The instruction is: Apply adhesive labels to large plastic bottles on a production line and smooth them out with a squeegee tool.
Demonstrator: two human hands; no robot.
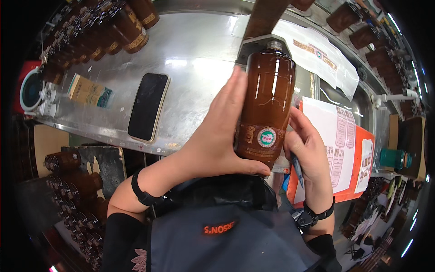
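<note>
Both hands grasp the brown bottle (267,106) above the tabletop (195,59): left hand (217,136) cradles its base, right hand (306,145) pinches beside the label, the bottle's long axis pointing away, cap farthest.

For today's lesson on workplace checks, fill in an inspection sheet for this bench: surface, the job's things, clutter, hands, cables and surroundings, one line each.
Surface: metal bench, shiny and scuffed, with paper sheets on its right side.
Job's things: brown bottle with a round label sticker, held up over the bench edge.
Clutter: black phone lying flat; small printed carton; orange clipboard with papers; teal cup.
Hands: left hand flat against the bottle's side; right hand at its lower right, also holding a pen; both wrists wear black bands.
Cables: nothing seen.
Surroundings: rows of brown bottles at the bench's back, more bottles stacked below left.
</note>
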